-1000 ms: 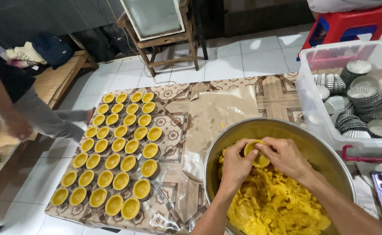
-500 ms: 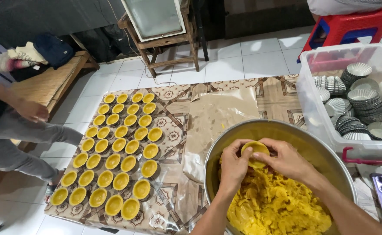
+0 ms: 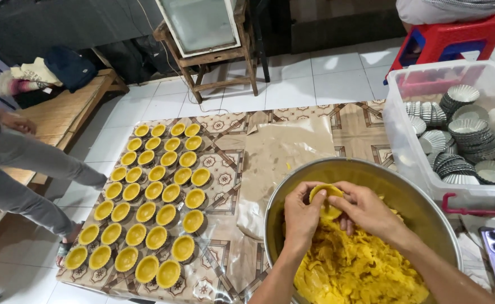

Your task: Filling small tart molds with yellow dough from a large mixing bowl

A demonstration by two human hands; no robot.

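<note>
Over steel bowl point(image 3: 405, 194): dough-lined tin point(image 3: 325, 201), seemingly between both hands.

My left hand point(image 3: 302, 215) and right hand point(image 3: 365, 209) meet low in the frame's right half, fingers curled inward, thumbs pressing together, both forearms rising from the bottom edge.

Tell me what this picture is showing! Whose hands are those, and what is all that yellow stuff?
The camera sits on a person's head and looks down, so the two hands are that person's own. The left hand and right hand hold a small mould lined with yellow dough over a big metal bowl of the same dough. On the floor mat lie rows of filled moulds. A clear plastic box holds stacks of empty silver moulds. Another person sits at the left.
</note>
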